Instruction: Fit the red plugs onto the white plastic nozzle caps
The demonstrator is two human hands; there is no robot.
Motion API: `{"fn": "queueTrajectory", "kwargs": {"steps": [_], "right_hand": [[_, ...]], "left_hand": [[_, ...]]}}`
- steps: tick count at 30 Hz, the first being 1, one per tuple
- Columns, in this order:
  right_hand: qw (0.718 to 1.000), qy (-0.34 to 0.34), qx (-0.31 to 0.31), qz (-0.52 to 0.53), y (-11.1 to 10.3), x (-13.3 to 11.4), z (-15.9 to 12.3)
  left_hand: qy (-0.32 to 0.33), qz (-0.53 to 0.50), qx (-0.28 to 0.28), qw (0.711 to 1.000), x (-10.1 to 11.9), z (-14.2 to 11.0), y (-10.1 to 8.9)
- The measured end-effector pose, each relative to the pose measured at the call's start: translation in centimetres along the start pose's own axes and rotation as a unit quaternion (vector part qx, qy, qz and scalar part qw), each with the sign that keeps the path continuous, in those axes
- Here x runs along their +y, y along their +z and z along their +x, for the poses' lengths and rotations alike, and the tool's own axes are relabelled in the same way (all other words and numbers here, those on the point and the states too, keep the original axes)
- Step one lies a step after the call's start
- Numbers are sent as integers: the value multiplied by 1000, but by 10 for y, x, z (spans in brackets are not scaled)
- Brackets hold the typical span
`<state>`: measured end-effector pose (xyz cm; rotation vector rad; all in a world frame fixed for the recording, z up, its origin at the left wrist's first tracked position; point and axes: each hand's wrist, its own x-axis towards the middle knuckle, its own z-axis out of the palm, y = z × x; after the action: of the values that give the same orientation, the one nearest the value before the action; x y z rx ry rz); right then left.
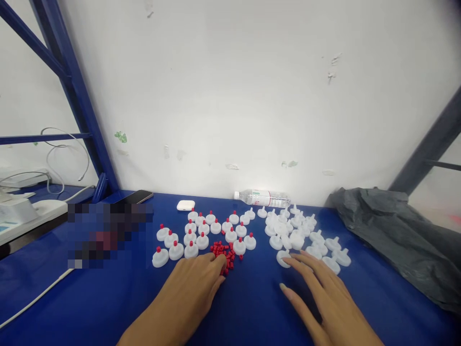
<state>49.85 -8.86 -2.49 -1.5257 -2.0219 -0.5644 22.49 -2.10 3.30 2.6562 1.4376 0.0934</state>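
My left hand lies at the near edge of a pile of small red caps, its fingers curled down among them. What sits between those fingertips is hidden. My right hand has its fingers spread, the fingertips at a white nozzle lid; the thumb stands apart from it. Behind and beside that hand, several plain white nozzle lids lie in a heap, spouts mostly upward. To the left, several white lids with red tips stand upright in loose rows around the red pile.
A clear plastic bottle lies along the wall. Near it sits a white earphone case. A dark plastic bag covers the right side; a phone, a white cable and a blurred patch are at left. Blue frame posts flank the table.
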Motion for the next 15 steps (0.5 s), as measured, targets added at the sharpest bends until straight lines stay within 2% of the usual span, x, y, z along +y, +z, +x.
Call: {"fn": "queueTrajectory", "kwargs": {"steps": [6,9,15], "right_hand": [[1000,-5,-2,-26,1,-1,0],[998,-45,-26,-30,3,-2,1],[988,-130,-62,48,-11,-11,7]], "left_hand": [[1,-14,5,1000,-4,-1,2],[-2,-14,6,1000,-3,-3,1],[-5,-7,-2,1000,-2,-9,-5]]}}
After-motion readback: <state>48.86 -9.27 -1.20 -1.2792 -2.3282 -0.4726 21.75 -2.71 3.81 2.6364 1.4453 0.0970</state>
